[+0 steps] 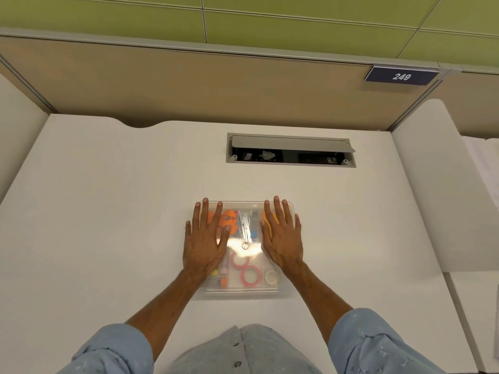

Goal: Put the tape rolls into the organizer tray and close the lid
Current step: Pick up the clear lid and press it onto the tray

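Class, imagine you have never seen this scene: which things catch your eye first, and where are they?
Two flat hands, left hand and right hand, press on the clear lid of an organizer tray at the desk's centre. Pink tape rolls show through near its front edge. Behind it, an open cable hatch breaks the white desk.

Your organizer tray (285, 288) and lid (243, 248) appear clear glossy plastic, the lid showing glare. The stapler (245, 226) looks like shiny metal. Desk (108, 211): smooth, matt white. Your sleeves (378, 344): cloth.
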